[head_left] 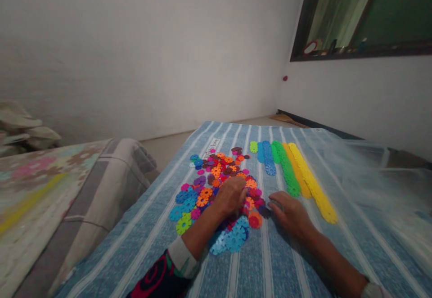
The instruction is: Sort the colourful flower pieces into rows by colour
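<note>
A heap of flat, flower-shaped plastic discs (pixel 216 185) in many colours lies on a blue striped cloth (pixel 270 262). My left hand (pixel 232 195) rests on the heap's right side, fingers curled down among the discs. My right hand (pixel 289 211) lies just right of the heap, fingers bent toward a dark purple disc (pixel 264 211) at its edge; whether it grips one is hidden. Beyond my right hand, sorted rows run away from me: a yellow row (pixel 313 184), an orange row (pixel 297 174), a green row (pixel 286 172) and a blue row (pixel 268 157).
A folded grey checked blanket (pixel 111 185) and a pale patterned surface (pixel 37 185) lie to the left. Sheer white netting (pixel 378 172) covers the cloth's right side. White walls stand behind, with a dark-framed window (pixel 364 14) at the upper right.
</note>
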A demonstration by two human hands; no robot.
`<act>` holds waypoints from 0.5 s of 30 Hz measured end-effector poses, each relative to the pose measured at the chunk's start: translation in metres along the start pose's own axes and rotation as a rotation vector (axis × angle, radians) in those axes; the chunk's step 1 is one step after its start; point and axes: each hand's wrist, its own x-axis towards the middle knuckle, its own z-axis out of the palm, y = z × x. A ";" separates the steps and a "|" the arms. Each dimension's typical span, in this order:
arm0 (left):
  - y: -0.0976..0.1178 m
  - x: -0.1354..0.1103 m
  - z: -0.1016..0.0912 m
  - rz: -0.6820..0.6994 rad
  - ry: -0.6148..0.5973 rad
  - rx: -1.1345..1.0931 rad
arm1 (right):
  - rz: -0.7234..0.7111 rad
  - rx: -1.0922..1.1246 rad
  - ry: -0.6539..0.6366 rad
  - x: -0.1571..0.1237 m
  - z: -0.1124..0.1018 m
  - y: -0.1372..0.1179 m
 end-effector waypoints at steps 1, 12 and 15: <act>-0.012 -0.004 -0.007 -0.041 0.020 -0.013 | -0.012 0.009 -0.027 -0.002 0.004 -0.002; -0.130 -0.015 -0.059 -0.729 0.061 0.154 | -0.120 -0.045 -0.068 -0.015 0.028 0.003; -0.152 -0.004 -0.062 -0.884 0.069 0.201 | -0.143 -0.047 -0.049 -0.016 0.031 0.005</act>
